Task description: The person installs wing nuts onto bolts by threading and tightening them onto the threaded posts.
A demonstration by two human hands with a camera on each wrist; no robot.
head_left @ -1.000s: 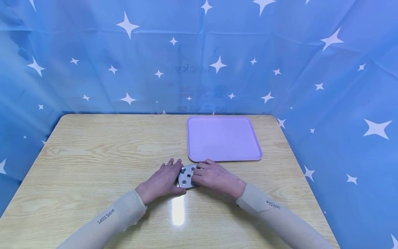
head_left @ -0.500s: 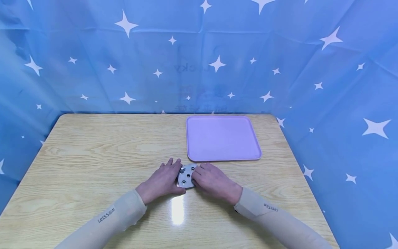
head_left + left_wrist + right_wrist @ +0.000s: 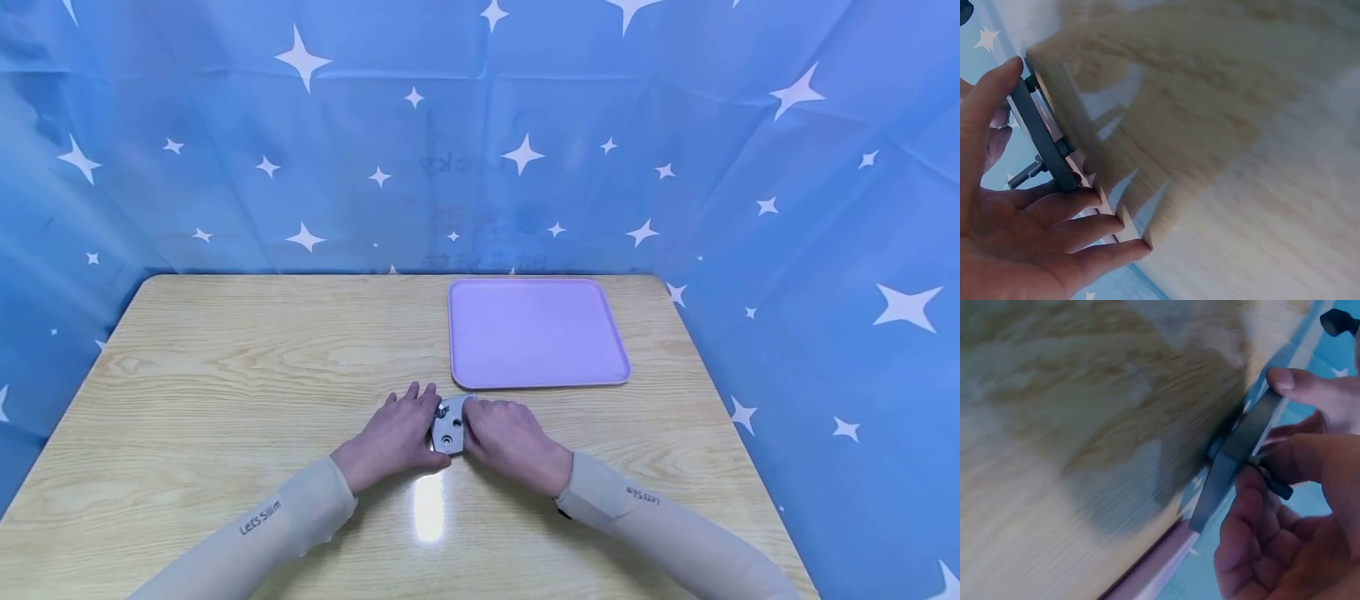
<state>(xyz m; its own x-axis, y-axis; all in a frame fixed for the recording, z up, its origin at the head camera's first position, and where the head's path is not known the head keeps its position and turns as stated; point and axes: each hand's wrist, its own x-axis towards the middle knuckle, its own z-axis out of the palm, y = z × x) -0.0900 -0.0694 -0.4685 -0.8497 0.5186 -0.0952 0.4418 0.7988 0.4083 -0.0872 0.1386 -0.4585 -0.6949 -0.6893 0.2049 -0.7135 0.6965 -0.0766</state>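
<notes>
A small grey metal plate (image 3: 450, 428) with round holes lies flat near the middle of the table. My left hand (image 3: 396, 437) grips its left side, thumb at the near edge and index finger at the far one, other fingers extended. A threaded bolt (image 3: 1025, 174) stands up from the plate beside the left fingers. Short dark feet (image 3: 1063, 146) show beneath the plate. Over the plate's right part, my right hand (image 3: 512, 439) has its fingers curled. In the right wrist view, its thumb and index finger pinch a dark threaded bolt (image 3: 1277, 486) at the plate's surface.
A purple tray (image 3: 540, 333) lies just beyond the plate, toward the back right of the wooden table (image 3: 300, 333). Behind the table and along both sides hangs a blue curtain (image 3: 480, 192) with white stars.
My right hand has shifted slightly left and turned, its fingers curling tighter, and now covers a hole seen before. The left hand and plate stay almost in place.
</notes>
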